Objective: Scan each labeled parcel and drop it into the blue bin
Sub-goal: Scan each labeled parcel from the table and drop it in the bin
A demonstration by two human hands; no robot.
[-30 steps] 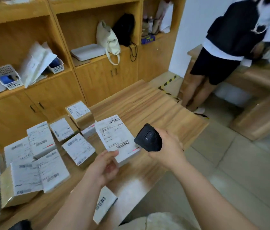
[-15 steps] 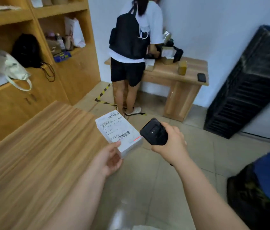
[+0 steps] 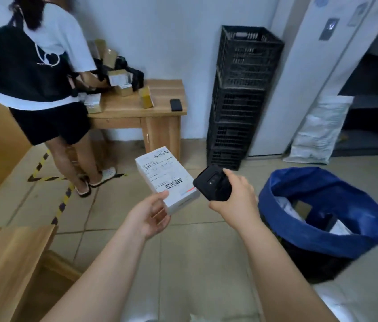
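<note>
Looking down at tiled floor point(image 3: 190, 240), black-yellow hazard tape point(image 3: 63, 201) stuck on it at left.

Back left: person point(image 3: 51, 124) in white shirt, black backpack and black shorts, facing away, standing against far wooden surface point(image 3: 160, 89).

Against back wall, right of that surface: stack of black crates point(image 3: 241, 96), upright.

Right foreground, on floor: blue bin point(image 3: 322, 240). Blue liner folded over dark body, top open, white and brown packages visible inside.

Bottom left: corner of a second wooden surface point(image 3: 4, 259).

Far right, standing on floor and leaning back: white sack point(image 3: 320, 131).

On far surface: several small cardboard boxes point(image 3: 146, 97), some labelled, plus black phone point(image 3: 175, 105) lying flat near right edge.

Mid-frame, held in air over floor: parcel point(image 3: 167, 177). White, label up, two barcodes showing, slightly tilted. Left of bin, not above it, apart from both surfaces. Short red line on label by near right corner.

Left hand point(image 3: 150, 213): gripping parcel's near end, thumb on top of label, fingers curled beneath.

Right hand point(image 3: 236, 201): wrapped round black scanner point(image 3: 213, 185), fingers closed tight on its body, head aimed at parcel's near right corner. Scanner just beside parcel; cannot tell whether touching.
</note>
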